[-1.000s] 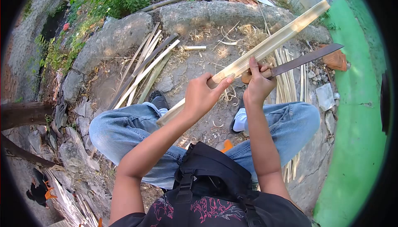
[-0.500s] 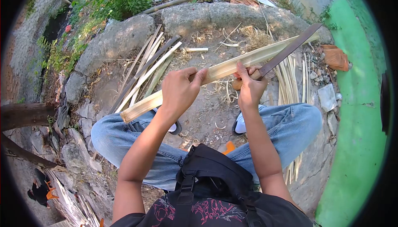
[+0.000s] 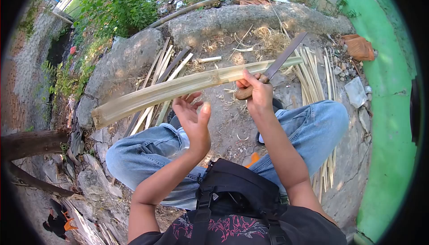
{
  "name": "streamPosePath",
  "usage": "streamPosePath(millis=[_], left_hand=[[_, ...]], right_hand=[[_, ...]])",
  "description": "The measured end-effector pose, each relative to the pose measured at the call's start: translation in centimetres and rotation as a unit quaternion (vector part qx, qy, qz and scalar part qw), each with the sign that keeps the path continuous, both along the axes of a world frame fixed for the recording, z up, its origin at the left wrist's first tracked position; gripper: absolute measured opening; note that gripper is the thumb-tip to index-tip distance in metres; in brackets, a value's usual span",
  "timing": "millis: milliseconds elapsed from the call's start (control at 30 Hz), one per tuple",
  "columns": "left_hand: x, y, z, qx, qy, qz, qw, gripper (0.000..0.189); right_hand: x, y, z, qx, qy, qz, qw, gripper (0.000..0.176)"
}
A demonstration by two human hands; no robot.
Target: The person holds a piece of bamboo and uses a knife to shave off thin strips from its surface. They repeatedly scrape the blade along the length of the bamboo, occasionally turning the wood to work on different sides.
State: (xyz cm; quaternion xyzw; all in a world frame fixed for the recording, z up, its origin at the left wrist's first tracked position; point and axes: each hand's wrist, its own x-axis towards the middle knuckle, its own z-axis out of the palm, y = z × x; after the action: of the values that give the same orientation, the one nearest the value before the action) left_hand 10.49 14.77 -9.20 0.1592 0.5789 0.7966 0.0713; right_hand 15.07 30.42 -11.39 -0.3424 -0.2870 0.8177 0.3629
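One held strip (image 3: 156, 96), one knife (image 3: 286, 57)

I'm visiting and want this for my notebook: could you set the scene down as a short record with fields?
Left hand: open, fingers near the long strip's lower edge; contact unclear
Right hand: closed around the knife and the long strip
Blade: points up and away, crossing the strip in view
Ground, left: loose strips
Ground, right: bundle of thin strips
Ground, beyond: curly shavings
Far right: green surface

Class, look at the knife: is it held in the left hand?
No, the right hand grips the knife, while the left hand is open, away from it.
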Motion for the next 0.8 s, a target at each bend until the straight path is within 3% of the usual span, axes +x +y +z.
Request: streamPosePath(millis=[133,233,300,333,400,500,533,733,800], left_hand=[[-4.5,-1.7,6.6,0.163,0.107,0.17,0.966,0.064],[-4.6,-3.8,11.2,0.213,0.116,0.197,0.95,0.047],[-4.6,-6.1,12.6,0.256,0.164,0.088,0.949,0.038],[-4.6,-6.7,12.8,0.278,0.185,0.034,0.942,0.036],[-4.0,-6.4,12.4,0.254,0.207,0.022,0.945,0.037],[-3.6,-5.2,10.8,0.217,0.222,0.059,0.949,0.044],[-3.8,-5.0,10.1,0.21,0.232,0.057,0.948,0.045],[-4.1,-5.2,9.3,0.202,0.199,0.094,0.954,0.049],[-3.8,-5.3,9.3,0.188,0.193,0.099,0.958,0.047]], right_hand=[[-0.4,-0.7,-0.6,-0.018,0.0,0.068,0.998,0.031],[-1.0,-1.3,-1.4,-0.007,0.007,0.117,0.993,0.03],[-1.4,-1.4,-2.3,0.015,-0.008,0.165,0.986,0.028],[-1.5,-1.4,-2.4,0.044,-0.056,0.201,0.977,0.029],[-1.6,-1.4,-2.5,0.103,-0.155,0.276,0.943,0.032],[-0.3,-2.4,-1.8,0.301,-0.322,0.348,0.828,0.039],[-0.1,-3.7,-2.3,0.388,-0.291,0.304,0.82,0.058],[4.3,-8.7,-1.1,0.335,-0.195,0.409,0.826,0.073],[3.9,-8.7,-1.0,0.325,-0.236,0.428,0.809,0.072]])
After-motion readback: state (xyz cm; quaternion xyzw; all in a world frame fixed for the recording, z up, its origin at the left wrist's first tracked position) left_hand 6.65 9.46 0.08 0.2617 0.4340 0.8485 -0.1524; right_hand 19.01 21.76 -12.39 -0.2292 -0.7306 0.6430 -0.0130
